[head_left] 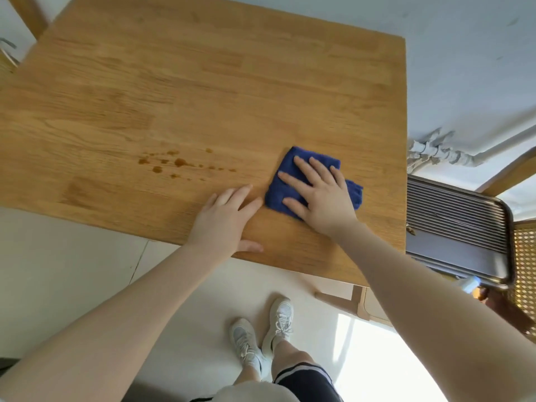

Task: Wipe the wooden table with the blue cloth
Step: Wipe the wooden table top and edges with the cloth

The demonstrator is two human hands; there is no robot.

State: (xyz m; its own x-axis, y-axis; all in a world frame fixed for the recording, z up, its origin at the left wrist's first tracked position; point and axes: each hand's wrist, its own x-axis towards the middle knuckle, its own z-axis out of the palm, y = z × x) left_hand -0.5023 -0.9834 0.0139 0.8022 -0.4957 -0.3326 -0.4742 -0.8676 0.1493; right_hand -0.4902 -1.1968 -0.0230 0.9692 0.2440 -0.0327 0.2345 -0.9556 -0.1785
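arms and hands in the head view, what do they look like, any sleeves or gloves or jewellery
Both arms are bare from wrist to the frame edge: no sleeves show. The left hand and right hand are gloveless, with short, unpainted-looking nails. No rings, watch or bracelet are visible on either wrist or on the fingers that show.

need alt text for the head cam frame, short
The right hand presses a folded blue cloth flat on a wooden table; the left hand rests palm-down beside it. Brown spill drops lie left of the cloth, unwiped.
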